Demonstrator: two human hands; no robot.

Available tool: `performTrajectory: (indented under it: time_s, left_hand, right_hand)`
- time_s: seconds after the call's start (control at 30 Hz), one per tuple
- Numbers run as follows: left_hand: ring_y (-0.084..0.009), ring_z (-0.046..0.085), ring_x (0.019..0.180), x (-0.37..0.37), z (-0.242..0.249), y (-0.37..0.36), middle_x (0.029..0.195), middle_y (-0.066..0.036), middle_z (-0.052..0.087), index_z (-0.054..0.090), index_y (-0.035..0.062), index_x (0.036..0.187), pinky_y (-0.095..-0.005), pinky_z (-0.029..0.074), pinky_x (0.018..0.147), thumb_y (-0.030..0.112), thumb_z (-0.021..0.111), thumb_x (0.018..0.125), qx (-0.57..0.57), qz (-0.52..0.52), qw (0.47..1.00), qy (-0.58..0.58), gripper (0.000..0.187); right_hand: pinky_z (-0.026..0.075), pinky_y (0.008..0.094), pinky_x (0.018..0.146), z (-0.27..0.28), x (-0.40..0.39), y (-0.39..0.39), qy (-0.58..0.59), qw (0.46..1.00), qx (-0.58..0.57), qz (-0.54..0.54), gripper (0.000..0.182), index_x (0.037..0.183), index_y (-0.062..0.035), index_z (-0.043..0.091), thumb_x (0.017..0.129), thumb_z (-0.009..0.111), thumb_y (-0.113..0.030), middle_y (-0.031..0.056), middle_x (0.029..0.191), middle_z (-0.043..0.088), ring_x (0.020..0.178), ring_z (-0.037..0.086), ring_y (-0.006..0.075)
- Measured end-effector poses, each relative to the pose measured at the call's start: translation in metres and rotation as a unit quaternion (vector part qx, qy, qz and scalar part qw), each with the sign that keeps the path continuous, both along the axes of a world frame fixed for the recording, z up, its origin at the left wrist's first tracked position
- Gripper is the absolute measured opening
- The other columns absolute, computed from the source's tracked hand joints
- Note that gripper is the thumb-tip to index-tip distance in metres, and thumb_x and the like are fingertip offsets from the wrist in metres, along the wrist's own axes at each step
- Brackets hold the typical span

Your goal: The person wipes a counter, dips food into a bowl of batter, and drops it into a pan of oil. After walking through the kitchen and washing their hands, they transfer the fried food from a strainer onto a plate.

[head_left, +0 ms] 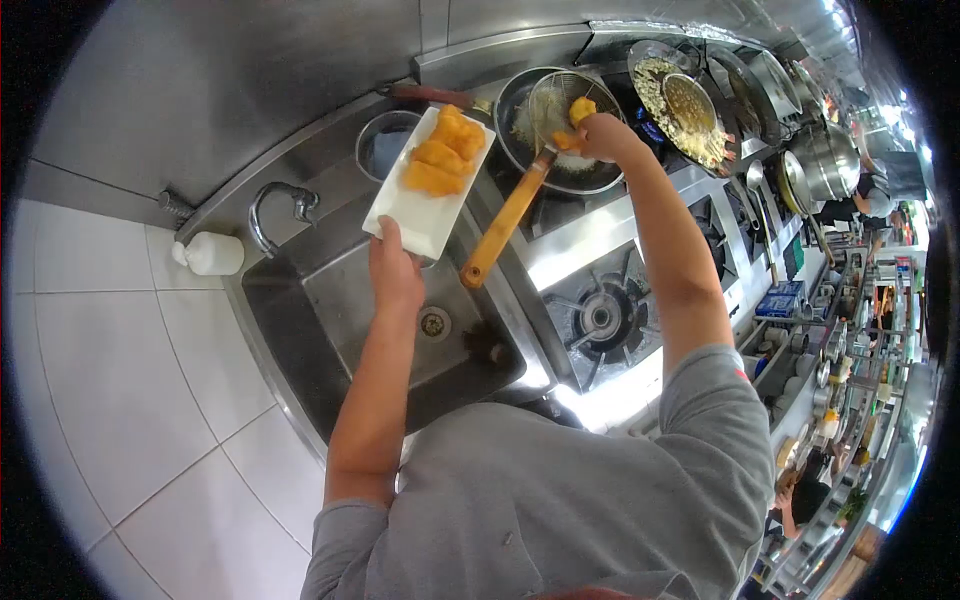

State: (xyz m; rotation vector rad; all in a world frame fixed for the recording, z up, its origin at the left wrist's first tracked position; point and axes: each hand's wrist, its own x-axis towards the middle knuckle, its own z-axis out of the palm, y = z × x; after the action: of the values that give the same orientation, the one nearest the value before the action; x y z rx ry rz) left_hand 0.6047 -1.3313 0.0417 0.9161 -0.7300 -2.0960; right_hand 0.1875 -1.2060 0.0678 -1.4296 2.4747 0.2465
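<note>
My left hand (396, 275) grips the near end of a white rectangular plate (420, 222) above the sink. Several golden fried pieces (441, 155) lie on the plate's far part. My right hand (606, 138) reaches over a wire strainer (550, 112) and holds a golden piece (566, 141) in closed fingers. Another golden piece (582, 109) rests in the strainer. This strainer sits over a wok (514, 150) on the stove, and its wooden handle (508, 218) points back toward me over the sink's edge.
A faucet (283, 212) and a white bottle (212, 254) stand at the sink (385, 330). Right of it is a burner (600, 317). Farther right are a pan of food with a ladle (680, 105), a steel pot (826, 165) and people in the distance.
</note>
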Motion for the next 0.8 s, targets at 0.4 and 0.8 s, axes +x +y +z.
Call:
performTrajectory:
  time_s: [0.4, 0.8]
  left_hand:
    - [-0.0269, 0.061, 0.124, 0.0, -0.002, -0.002, 0.14, -0.017, 0.058, 0.043, -0.0037, 0.145, -0.0399, 0.052, 0.103, 0.036, 0.045, 0.111, 0.001, -0.015, 1.0, 0.02, 0.052]
    - [-0.0222, 0.062, 0.117, -0.008, -0.011, 0.002, 0.135, -0.01, 0.059, 0.044, 0.0025, 0.145, -0.0385, 0.052, 0.094, 0.039, 0.047, 0.111, 0.02, -0.022, 0.999, 0.024, 0.05]
  right_hand:
    - [0.056, 0.0468, 0.077, 0.007, 0.009, 0.005, -0.05, 0.973, -0.206, -0.087, 0.031, 0.092, -0.0002, 0.075, 0.086, 0.067, -0.029, 0.023, 0.087, 0.073, 0.086, 0.072, 0.0386]
    - [0.053, 0.0323, 0.072, 0.078, 0.214, -0.067, -0.409, 0.868, -0.281, 0.003, 0.033, 0.101, 0.003, 0.075, 0.086, 0.071, -0.027, 0.0105, 0.082, 0.072, 0.076, 0.067, 0.0177]
